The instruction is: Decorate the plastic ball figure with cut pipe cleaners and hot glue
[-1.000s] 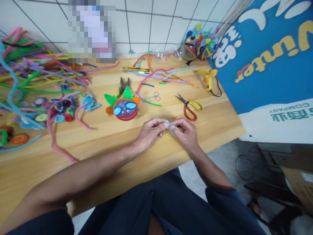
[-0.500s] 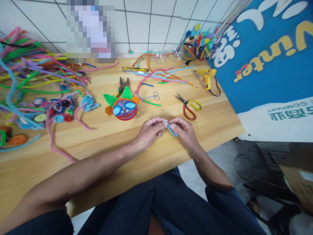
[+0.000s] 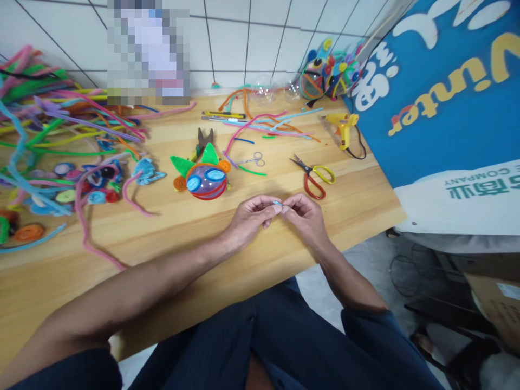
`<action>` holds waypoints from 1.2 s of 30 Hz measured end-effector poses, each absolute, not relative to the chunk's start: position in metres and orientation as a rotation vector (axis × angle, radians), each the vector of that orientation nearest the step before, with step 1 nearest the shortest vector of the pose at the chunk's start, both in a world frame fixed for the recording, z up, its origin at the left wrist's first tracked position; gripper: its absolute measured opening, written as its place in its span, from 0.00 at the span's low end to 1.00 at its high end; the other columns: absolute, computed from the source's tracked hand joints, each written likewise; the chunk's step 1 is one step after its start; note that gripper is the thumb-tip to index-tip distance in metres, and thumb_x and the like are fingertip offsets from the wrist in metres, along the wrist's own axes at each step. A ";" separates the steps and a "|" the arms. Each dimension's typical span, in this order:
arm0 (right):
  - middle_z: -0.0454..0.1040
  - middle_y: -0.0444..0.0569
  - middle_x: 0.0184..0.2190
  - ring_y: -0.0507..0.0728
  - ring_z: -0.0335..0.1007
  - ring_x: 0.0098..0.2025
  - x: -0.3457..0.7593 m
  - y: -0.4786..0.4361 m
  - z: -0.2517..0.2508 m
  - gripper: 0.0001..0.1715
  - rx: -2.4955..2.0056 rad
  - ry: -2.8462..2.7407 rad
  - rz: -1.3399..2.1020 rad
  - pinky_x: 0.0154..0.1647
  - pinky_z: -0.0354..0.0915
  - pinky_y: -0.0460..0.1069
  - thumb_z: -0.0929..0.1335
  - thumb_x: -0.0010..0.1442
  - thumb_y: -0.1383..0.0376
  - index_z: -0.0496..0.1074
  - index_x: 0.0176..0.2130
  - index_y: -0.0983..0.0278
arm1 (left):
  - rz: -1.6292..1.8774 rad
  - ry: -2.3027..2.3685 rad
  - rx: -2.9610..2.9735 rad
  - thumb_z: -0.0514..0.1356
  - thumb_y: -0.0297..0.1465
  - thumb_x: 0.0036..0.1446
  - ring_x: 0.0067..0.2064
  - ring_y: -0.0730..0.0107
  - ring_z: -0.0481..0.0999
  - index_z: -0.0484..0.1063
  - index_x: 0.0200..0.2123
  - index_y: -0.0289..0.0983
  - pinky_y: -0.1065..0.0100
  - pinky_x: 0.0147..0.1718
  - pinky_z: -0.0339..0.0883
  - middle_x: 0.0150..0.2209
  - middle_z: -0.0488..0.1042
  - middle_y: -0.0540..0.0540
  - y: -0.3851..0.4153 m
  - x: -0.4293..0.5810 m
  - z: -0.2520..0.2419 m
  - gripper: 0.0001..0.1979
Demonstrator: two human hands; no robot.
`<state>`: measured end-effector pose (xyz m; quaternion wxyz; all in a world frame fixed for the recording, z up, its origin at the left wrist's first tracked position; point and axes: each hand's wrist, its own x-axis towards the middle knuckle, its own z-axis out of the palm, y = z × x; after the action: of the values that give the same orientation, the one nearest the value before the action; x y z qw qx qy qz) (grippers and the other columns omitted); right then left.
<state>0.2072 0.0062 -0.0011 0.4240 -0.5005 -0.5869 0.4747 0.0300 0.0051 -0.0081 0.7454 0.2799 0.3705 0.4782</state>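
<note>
My left hand (image 3: 251,216) and my right hand (image 3: 305,216) meet over the front of the wooden table (image 3: 195,233). Both pinch a short light-blue pipe cleaner piece (image 3: 277,203) between their fingertips; only a small bit of it shows. Just beyond my hands lies a round craft figure (image 3: 205,179) with blue eyes, green ears and orange coils. Red and yellow scissors (image 3: 317,176) lie to the right of it, close to my right hand.
A heap of coloured pipe cleaners (image 3: 60,124) and coiled discs covers the left of the table. Small silver scissors (image 3: 254,160), pliers (image 3: 204,138), a yellow glue gun (image 3: 343,127) and a decorated ball (image 3: 327,70) lie further back. A blue banner (image 3: 439,92) stands at the right.
The blue piece hung in a loop below my right fingers half a second ago; now it is tucked between the fingertips and mostly hidden. My hands stay in the same place.
</note>
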 end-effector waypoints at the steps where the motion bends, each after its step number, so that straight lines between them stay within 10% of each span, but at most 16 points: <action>1: 0.77 0.43 0.30 0.53 0.71 0.32 0.207 0.005 -0.003 0.12 -1.256 -1.493 1.126 0.36 0.69 0.49 0.75 0.62 0.55 0.75 0.35 0.60 | 1.047 0.814 0.614 0.80 0.40 0.45 0.23 0.81 0.67 0.84 0.37 0.36 0.74 0.23 0.58 0.26 0.78 0.52 0.005 0.030 -0.008 0.19; 36: 0.81 0.46 0.35 0.56 0.76 0.36 0.210 0.001 -0.003 0.14 -1.275 -1.472 0.994 0.41 0.73 0.52 0.73 0.65 0.50 0.80 0.40 0.57 | 1.052 0.782 0.517 0.80 0.37 0.45 0.23 0.80 0.69 0.86 0.36 0.38 0.73 0.24 0.60 0.26 0.78 0.51 0.007 0.027 -0.004 0.15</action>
<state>0.2104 0.0009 -0.0026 0.4593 -0.5180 -0.5980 0.4038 0.0266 0.0066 -0.0043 0.7619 0.2376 0.3597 0.4834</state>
